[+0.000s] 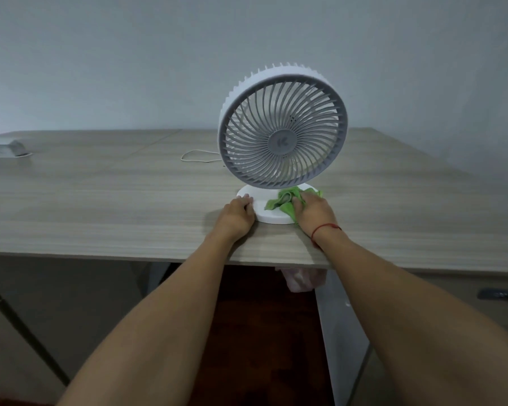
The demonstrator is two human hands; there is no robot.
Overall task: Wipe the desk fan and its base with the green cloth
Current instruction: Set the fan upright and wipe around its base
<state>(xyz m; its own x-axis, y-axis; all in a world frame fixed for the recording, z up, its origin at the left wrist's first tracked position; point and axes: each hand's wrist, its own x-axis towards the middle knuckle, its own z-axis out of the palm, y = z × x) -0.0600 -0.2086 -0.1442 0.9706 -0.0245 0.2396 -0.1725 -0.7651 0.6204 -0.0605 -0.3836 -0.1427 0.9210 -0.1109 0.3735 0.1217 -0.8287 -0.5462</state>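
fan stem (pixel 264 187) hidden behind grille, cable (pixel 194 155) partly hidden — pink bundle (pixel 301 281) blurred

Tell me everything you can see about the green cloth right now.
The green cloth is a small, bright green rag, soft and crumpled into folds rather than spread flat. It lies bunched on the right side of the fan's round white base, just under the grey grille, with one corner hanging over the base's edge toward the desk. The right hand presses down on it, fingers spread over the fabric. The left hand does not touch it.
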